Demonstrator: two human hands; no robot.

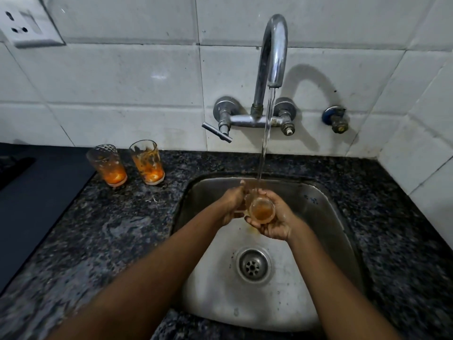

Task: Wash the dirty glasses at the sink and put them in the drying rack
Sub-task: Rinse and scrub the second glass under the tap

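A small glass (261, 210) with orange residue lies tilted over the steel sink (326, 217), its base towards me, under the water running from the tap (274, 55). My right hand (274, 223) cups and grips it from below. My left hand (232, 204) holds its left side, fingers curled round the rim end. Two more dirty glasses stand upright on the granite counter, one on the left (107, 165) and one beside it (147, 162), both stained orange with liquid at the bottom. No drying rack is in view.
The sink drain (253, 267) lies below my hands. The tap lever (217, 132) sticks out to the left on the tiled wall, and a blue valve (334, 119) sits to the right. A dark stovetop (36, 200) borders the counter's left side. A wall socket (27, 25) is at top left.
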